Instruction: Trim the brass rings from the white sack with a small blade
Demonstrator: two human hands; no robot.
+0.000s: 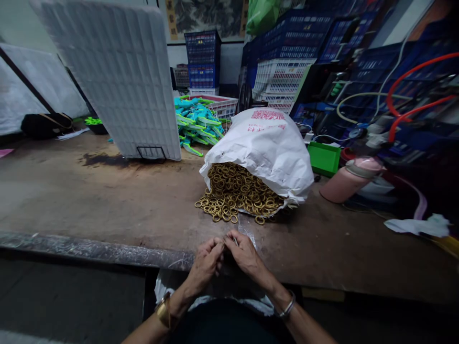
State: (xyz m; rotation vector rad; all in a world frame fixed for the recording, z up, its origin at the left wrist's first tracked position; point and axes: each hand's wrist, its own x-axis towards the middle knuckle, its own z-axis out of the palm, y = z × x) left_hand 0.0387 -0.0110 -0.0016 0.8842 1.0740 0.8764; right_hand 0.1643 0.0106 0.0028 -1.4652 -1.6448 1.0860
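Observation:
My left hand [207, 260] and my right hand [245, 252] meet fingertip to fingertip above the table's front edge. Both are closed in a pinch. A small, thin, dull-metal bit shows at the right fingers, too small to name; what the left fingers hold is hidden. Just beyond my hands, brass-coloured rings [238, 186] spill in a heap from the mouth of a white woven sack [267, 143], which lies on its side with red print on top. Several rings lie loose on the table [143, 205] in front of it.
A tall white ribbed panel [118, 76] stands at the left. Behind are blue-and-green plastic pieces [199, 119] and stacked blue crates [202, 57]. At the right are a green tray [323, 157], a pink cylinder [353, 179] and red hoses [398, 86]. A crumpled white cloth [419, 224] lies nearby.

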